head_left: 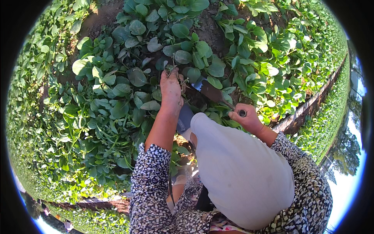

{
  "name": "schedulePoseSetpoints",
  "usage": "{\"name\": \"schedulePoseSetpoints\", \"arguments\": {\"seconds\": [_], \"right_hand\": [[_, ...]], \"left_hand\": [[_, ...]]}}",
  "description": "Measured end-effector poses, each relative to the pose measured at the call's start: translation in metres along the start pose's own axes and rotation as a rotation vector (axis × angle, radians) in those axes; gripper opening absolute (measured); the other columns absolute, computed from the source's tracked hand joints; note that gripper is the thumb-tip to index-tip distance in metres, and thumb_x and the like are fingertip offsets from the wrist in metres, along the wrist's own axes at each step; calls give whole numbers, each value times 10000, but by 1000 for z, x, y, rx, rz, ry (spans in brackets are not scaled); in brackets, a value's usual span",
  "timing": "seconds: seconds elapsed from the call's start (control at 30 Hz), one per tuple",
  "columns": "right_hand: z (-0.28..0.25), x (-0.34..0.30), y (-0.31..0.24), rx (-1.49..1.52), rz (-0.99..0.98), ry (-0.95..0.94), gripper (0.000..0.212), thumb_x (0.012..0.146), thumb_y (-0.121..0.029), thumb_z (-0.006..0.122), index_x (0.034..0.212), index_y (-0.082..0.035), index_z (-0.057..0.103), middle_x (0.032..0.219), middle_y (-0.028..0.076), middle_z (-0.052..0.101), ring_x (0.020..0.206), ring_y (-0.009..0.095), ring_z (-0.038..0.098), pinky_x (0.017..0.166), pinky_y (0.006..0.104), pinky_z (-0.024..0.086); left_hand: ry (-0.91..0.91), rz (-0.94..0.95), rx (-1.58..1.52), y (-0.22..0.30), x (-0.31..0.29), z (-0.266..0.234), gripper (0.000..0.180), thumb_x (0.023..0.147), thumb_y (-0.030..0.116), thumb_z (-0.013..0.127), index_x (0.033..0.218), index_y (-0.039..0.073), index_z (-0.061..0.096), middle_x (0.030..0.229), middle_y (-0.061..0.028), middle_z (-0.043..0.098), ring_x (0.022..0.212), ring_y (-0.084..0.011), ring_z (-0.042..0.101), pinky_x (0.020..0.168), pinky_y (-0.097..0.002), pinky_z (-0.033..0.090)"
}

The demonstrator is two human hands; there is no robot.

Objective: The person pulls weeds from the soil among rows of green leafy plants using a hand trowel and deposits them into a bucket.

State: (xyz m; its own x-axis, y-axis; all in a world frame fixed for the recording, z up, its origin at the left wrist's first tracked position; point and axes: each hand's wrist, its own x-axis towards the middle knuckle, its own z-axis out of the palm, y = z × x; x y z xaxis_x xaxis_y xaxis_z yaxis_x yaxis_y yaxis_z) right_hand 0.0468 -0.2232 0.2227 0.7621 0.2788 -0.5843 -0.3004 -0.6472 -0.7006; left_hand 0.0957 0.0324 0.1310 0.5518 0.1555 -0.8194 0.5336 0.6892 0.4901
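My left hand is closed at the fingertips round the thin stems of a small weed, low among broad-leaved green plants. Its fingers are smeared with soil. To the right, my right hand grips the handle of a hand trowel. The trowel's dark, soil-coated blade points toward the left hand, with a bright patch near its tip. Between the blade and the left hand lies a hollow of dark soil, partly covered by leaves.
Leafy plants grow densely on every side, with bare soil between rows. A pale grey cap covers much of the lower right. A low raised edge runs along the bed at right, with grass and trees beyond.
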Motion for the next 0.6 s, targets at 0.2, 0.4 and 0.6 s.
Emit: {"name": "schedulePoseSetpoints", "arguments": {"seconds": [0.2,0.4,0.6], "right_hand": [[26,55,-25,-132,-241,103,303,832,-204,691,648,-11,547,587,18,433,549,113,397,509,298,327],[12,81,-42,269,10,244,322,855,-221,677,633,-60,509,538,-40,408,479,56,362,444,258,278],[-1,79,-41,491,140,291,311,865,-210,660,633,-70,506,558,-48,425,483,54,354,451,244,269]], "left_hand": [[15,194,-53,33,15,23,104,935,108,452,992,107,539,680,14,503,521,-92,448,441,-247,352],[-16,211,670,26,47,22,386,839,243,574,1154,22,593,975,-126,662,821,-230,617,775,-336,473],[-5,165,915,11,51,15,404,828,224,540,1187,45,580,1088,-208,642,1004,-332,624,870,-389,466]]}}
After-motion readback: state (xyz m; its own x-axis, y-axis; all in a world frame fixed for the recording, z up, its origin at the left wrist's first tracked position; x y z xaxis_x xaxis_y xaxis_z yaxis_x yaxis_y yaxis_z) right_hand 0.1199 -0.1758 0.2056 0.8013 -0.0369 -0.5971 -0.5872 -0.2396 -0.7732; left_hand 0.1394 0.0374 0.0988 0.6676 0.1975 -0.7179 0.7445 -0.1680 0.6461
